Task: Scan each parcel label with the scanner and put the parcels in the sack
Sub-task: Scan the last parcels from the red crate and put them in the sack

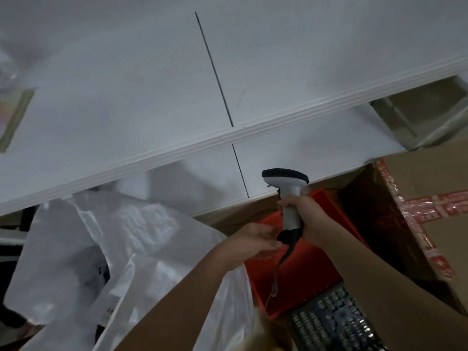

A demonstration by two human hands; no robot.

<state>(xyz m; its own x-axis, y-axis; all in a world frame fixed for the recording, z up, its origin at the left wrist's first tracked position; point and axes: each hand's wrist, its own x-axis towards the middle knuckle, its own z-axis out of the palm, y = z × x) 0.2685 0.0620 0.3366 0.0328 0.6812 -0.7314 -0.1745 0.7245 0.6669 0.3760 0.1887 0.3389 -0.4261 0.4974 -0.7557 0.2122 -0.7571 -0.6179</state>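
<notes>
My right hand [307, 215] grips the handle of a white and black barcode scanner [288, 188], held upright just below the white table's front edge. Its dark cable [279, 264] hangs down from the handle's foot. My left hand [255, 240] is right beside the scanner's foot, fingers curled at the cable end; whether it pinches the cable is unclear. A large white woven sack [106, 252] stands open at the lower left, under my left forearm. Something dark shows inside the sack, too blurred to name.
A white table [152, 84] fills the upper view, with a yellowish flat item [15, 117] at its left edge. Below it stand a red bin [304, 272], a black crate [334, 323] and a taped cardboard box [430, 196] on the right.
</notes>
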